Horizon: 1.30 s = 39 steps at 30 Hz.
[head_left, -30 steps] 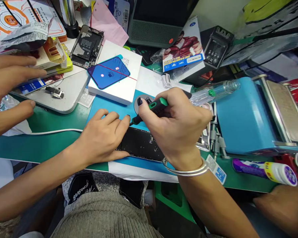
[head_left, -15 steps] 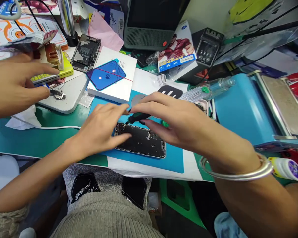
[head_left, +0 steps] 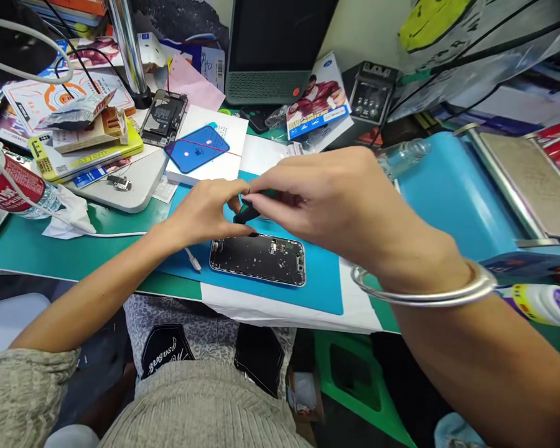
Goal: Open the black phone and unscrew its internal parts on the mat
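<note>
An opened phone body (head_left: 259,259) lies flat on a blue mat (head_left: 324,283) at the bench's front edge. Just above its far edge my right hand (head_left: 336,202) pinches a dark screwdriver (head_left: 246,214) with a green collar, its tip pointing left and down. My left hand (head_left: 208,211) has curled fingers that meet the screwdriver's tip end, thumb and fingertips closed around it. Both hands hover over the phone without resting on it. A silver bangle (head_left: 424,292) circles my right wrist.
A white box with a blue phone back cover (head_left: 196,148) sits behind the hands. Left lie a yellow battery box (head_left: 88,152), a grey tray (head_left: 133,180), a white cable (head_left: 121,234) and a bottle (head_left: 14,183). A blue roller machine (head_left: 452,199) fills the right.
The other person's hand at the left has left the view. My hands lifted off the phone and came together on the screwdriver. The camera tilted up, showing more of the bench's back.
</note>
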{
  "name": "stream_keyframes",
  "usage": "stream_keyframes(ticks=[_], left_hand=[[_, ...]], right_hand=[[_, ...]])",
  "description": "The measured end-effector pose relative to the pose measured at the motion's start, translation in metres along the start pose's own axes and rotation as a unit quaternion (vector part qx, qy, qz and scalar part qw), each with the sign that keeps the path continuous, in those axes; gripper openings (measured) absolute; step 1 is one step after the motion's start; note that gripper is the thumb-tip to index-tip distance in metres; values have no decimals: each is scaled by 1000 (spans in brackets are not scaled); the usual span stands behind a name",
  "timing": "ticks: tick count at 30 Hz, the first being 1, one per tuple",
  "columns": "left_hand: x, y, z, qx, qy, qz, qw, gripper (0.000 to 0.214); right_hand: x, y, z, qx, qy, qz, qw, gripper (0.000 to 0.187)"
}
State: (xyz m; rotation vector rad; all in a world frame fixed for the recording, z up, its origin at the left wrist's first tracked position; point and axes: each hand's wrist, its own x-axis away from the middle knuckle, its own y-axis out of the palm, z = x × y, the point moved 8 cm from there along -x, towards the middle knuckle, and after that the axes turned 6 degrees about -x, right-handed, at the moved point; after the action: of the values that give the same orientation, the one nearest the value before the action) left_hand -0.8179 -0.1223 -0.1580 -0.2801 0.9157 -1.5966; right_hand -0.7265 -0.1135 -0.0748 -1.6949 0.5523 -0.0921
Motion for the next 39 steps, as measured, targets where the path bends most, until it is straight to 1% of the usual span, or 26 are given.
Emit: stream_keyframes(ticks=[1,3,4,5,6,9,10,11,12,14,15,16,17,18,20,22,23,25,27,29,30,32,34,35,36,39], left_hand=[[1,-1,0,13,6,-12,1000,29],[2,-3,0,41,17,-39,998,22],[2,-5,-1,52,18,-44,998,16],[2,-6,-2,59,16,-41,997,12],[1,-8,-4,62,12,-32,997,11],[-1,-9,-7,55,2,4,998,17],[-2,-8,-7,50,3,10,999,19],[-2,-7,-7,46,5,13,999,20],[-1,-7,-7,43,10,13,999,21],[0,-6,-5,46,25,-4,999,19],[2,-5,-5,50,34,-16,998,17],[3,-4,-4,54,40,-25,997,14],[3,-3,-4,57,43,-29,997,10],[3,-3,-4,58,41,-25,997,7],[2,-1,-6,53,30,-2,998,13],[1,1,-6,49,19,17,998,18],[1,1,-6,49,17,22,998,20],[2,0,-6,59,20,14,998,21],[3,-2,-5,78,27,-5,997,19],[4,-5,-5,94,27,-13,995,16],[4,-6,-6,98,23,-8,995,15],[3,-8,-7,98,13,7,995,17],[2,-7,-8,93,5,12,996,20],[2,-6,-8,92,4,8,996,21],[2,-5,-8,93,4,1,996,22],[4,-4,-11,98,5,-21,995,21]], right_hand=[[0,-1,-2,-36,-35,-4,999,21],[1,-2,-7,-101,-88,-33,990,23],[1,-2,-9,-117,-98,-52,987,25],[1,-2,-10,-116,-92,-68,987,25],[-1,-2,-8,-98,-69,-73,990,25],[-7,-6,7,5,60,-67,996,21],[-8,-6,11,32,90,-70,993,20],[-10,-5,11,40,95,-77,992,19],[-11,-3,9,25,74,-86,993,19],[-12,0,-3,-43,-11,-99,994,21],[-11,1,-9,-78,-53,-106,990,23],[-10,1,-14,-100,-82,-111,985,24],[-10,0,-15,-102,-86,-107,985,22],[-10,-1,-13,-83,-68,-97,990,21],[-12,-5,-5,-1,1,-64,998,24],[-14,-4,2,77,53,-64,994,25],[-14,-1,2,90,54,-79,991,26],[-15,4,-2,57,24,-107,992,24],[-15,3,-7,-5,-13,-106,994,17],[-15,-1,-11,-35,-26,-92,995,22],[-15,-1,-10,-26,-13,-91,995,23],[-15,1,-4,34,41,-102,993,19],[-14,5,2,95,80,-125,984,28],[-14,6,2,102,74,-134,983,31],[-15,7,0,91,53,-134,985,30],[-15,6,-7,1,-31,-126,991,22]])
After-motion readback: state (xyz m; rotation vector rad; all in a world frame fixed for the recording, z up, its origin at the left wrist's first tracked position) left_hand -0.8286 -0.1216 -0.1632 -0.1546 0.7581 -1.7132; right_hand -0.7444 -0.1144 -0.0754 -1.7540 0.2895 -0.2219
